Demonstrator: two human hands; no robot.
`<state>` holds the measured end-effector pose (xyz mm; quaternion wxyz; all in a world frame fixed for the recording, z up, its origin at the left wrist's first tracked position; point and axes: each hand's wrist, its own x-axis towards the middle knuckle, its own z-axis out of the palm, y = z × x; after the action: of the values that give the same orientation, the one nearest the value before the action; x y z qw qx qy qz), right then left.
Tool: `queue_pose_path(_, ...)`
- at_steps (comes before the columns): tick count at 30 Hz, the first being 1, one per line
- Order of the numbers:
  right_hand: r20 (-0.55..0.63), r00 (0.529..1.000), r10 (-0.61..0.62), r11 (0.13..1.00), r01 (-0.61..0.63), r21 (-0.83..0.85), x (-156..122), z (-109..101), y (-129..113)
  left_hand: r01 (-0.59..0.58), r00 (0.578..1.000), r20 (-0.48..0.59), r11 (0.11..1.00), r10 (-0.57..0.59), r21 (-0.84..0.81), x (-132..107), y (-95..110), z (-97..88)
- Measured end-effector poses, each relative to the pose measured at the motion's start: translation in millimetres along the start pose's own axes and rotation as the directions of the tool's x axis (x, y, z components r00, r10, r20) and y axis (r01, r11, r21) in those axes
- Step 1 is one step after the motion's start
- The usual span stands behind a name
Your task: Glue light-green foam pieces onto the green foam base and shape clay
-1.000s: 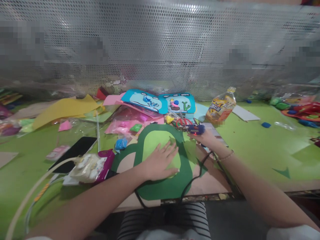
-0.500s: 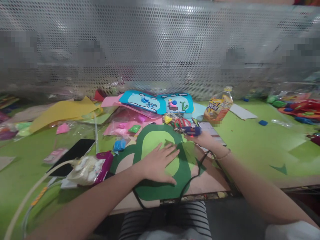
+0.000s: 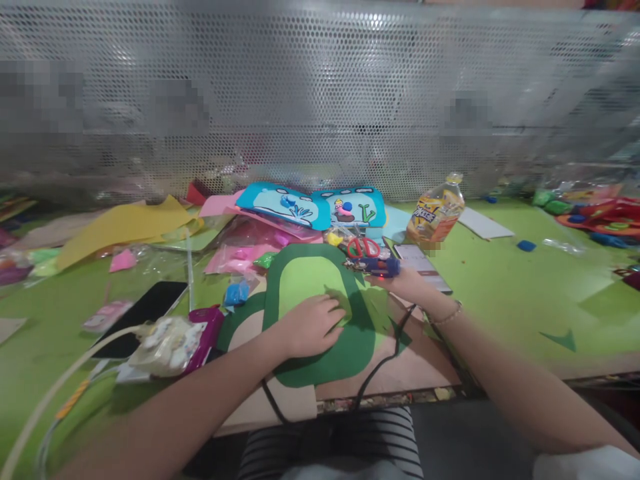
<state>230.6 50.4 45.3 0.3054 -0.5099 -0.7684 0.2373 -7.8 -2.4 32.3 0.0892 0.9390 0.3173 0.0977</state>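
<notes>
Head view: green cutout [image 3: 361, 333] under left grip [image 3: 305, 327], glue gun [image 3: 381, 266] in right grip [image 3: 407, 283].

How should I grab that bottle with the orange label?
Wrap your hand round the bottle at its wide labelled middle, coming from the near right side: it lies tilted, cap pointing away, and scissors and the glue gun crowd its left.
</notes>
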Motion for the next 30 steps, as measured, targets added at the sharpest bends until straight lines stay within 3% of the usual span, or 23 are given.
queue_pose_path(2,0.003,1.000,0.009,0.999,-0.009,0.036,0,0,1,0.051,0.998,-0.020,0.994,-0.054,-0.093,1,0,0.4)
queue_pose_path(5,0.016,1.000,0.017,0.998,-0.018,0.068,0,-5,1,0.211,0.970,-0.057,0.934,-0.236,-0.287,3,-3,1.3)
queue_pose_path(8,0.082,0.997,-0.007,0.996,-0.001,0.094,-3,-17,-1,0.354,0.889,-0.099,0.809,-0.447,-0.470,6,-11,1.1)
queue_pose_path(12,0.313,0.948,-0.051,0.990,0.006,0.143,-7,-28,2,0.445,0.797,-0.096,0.686,-0.597,-0.575,10,-16,-2.9)
queue_pose_path(14,0.426,0.902,-0.066,0.994,0.023,0.105,-8,-27,4,0.457,0.780,-0.087,0.659,-0.620,-0.598,11,-16,-5.5)
queue_pose_path(16,0.452,0.890,-0.064,0.998,0.058,0.027,-8,-23,3,0.458,0.772,-0.081,0.639,-0.631,-0.618,12,-14,-7.1)
queue_pose_path(20,0.410,0.911,-0.056,0.992,0.097,-0.081,-8,-16,-4,0.467,0.756,-0.077,0.619,-0.649,-0.631,12,-14,-5.8)
queue_pose_path(25,0.381,0.924,-0.042,0.993,0.080,-0.083,-8,-14,-7,0.485,0.742,-0.098,0.631,-0.664,-0.605,12,-16,-2.6)
queue_pose_path(30,0.396,0.918,-0.008,0.995,0.048,-0.089,-6,-10,-9,0.480,0.754,-0.079,0.629,-0.652,-0.611,12,-14,-3.9)
